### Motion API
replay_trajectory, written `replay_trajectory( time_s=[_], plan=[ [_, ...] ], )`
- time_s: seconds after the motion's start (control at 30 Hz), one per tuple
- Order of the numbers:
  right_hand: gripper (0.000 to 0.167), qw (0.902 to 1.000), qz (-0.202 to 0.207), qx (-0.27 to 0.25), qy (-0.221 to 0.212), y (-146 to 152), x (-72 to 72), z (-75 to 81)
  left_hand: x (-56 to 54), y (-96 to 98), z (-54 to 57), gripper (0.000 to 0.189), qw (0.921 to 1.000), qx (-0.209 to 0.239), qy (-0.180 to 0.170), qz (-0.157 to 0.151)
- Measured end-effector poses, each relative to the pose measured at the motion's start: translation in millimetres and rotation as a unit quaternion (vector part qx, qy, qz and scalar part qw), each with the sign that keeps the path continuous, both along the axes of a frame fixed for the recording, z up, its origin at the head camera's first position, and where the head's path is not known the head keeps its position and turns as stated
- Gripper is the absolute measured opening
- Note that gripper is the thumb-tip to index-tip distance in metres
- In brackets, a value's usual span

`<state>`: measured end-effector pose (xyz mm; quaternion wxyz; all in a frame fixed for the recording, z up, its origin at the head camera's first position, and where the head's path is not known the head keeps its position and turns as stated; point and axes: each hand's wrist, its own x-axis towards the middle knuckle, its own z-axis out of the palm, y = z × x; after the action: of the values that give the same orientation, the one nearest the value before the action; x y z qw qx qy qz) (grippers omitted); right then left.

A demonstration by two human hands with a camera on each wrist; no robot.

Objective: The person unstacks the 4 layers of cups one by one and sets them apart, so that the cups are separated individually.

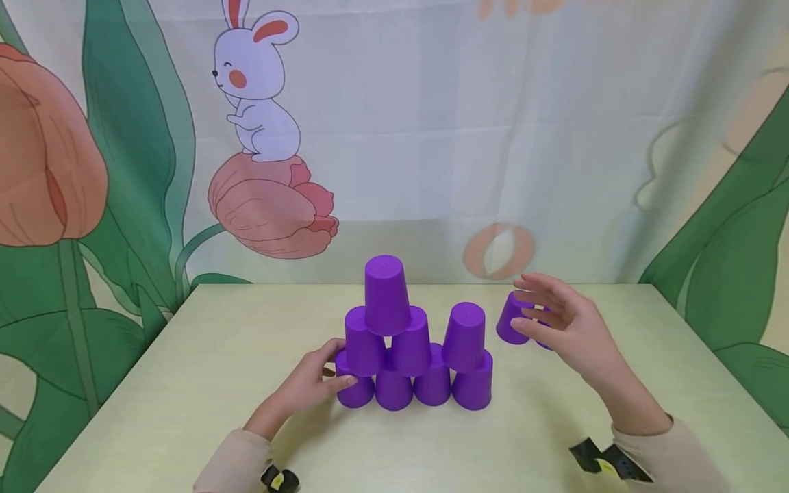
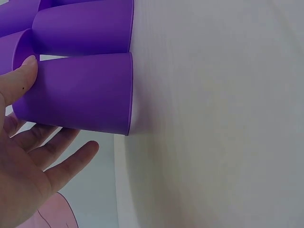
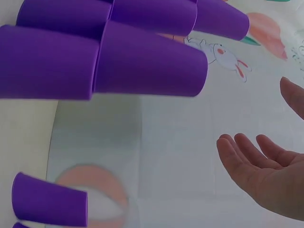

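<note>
The counter (image 1: 185, 424) carries a purple stack (image 1: 411, 342). Right of the stack, the right hand (image 1: 570, 332) is raised, fingers apart, holding nothing. At the stack's left end, the left hand (image 1: 310, 385) holds the end cup (image 1: 357, 397) between thumb and fingers. Two loose cups (image 1: 507, 325) stand behind the stack, to its right, beyond the nearer right hand, which partly hides them; mouths point down, long axes upright.

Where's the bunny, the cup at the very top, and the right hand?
Bunny (image 1: 260, 83): head view, on its head.
Top cup (image 1: 387, 300): head view, on the middle of its side.
Right hand (image 1: 570, 331): head view, on the hand's middle.
</note>
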<state>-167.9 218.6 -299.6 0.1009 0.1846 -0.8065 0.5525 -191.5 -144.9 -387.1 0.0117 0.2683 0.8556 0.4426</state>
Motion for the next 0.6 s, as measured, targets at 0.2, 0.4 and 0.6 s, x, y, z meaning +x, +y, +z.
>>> replay_trajectory(
  time_s=[0.2, 0.4, 0.6],
  plan=[
    [0.055, 0.9987, 0.022, -0.038, 0.025, -18, -0.9, 1.2, -18.3, -7.9, -30.3, 0.045, 1.0, 0.005, 0.005, -0.001],
    [0.054, 0.9964, 0.044, -0.068, 0.023, -36, -3.7, 3.2, -18.3, -8.1, -30.0, 0.045, 0.9999, 0.002, 0.013, -0.006],
    [0.054, 0.9954, 0.061, -0.072, 0.015, -50, -10.1, 3.5, -17.8, -8.5, -29.7, 0.046, 1.0, 0.006, 0.003, 0.001]
  ],
)
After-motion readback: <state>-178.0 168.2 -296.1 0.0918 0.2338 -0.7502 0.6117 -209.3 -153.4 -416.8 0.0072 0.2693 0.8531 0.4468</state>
